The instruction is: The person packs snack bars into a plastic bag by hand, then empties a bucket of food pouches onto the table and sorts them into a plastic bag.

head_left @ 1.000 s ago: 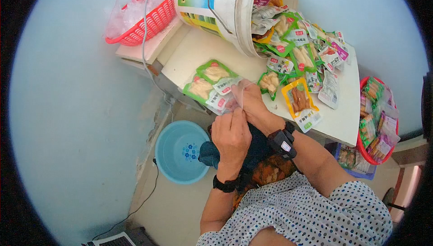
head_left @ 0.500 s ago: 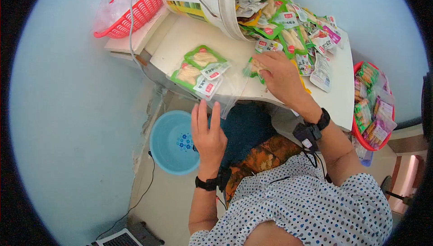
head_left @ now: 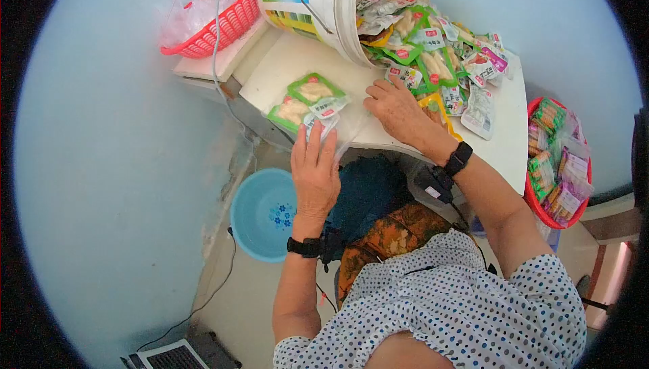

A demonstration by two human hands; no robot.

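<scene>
Two green-edged snack packets with pale food inside, an upper packet (head_left: pixel 313 90) and a lower packet (head_left: pixel 291 109), lie at the left of the white tabletop (head_left: pixel 270 71), in or under a clear plastic bag (head_left: pixel 348 126). My left hand (head_left: pixel 315 176) rests at the table's front edge, fingers stretched out and fingertips on the bag beside the lower packet. To the right, my right hand (head_left: pixel 400 113) is over the table by the heap of snack packets (head_left: pixel 436 65). Its fingers are curled; what they hold, if anything, is hidden.
A tipped white bucket (head_left: pixel 328 4) spills packets at the back. A red basket (head_left: pixel 226 28) of clear bags stands at left; another red basket (head_left: pixel 587 197) of packets is at right. Below are a blue basin (head_left: pixel 260 234) and a hanging cable (head_left: pixel 216 51).
My left hand has moved up onto the bag's lower part. My right hand has shifted slightly left, and the green packet seen at its fingertips is out of sight. The view has shifted slightly.
</scene>
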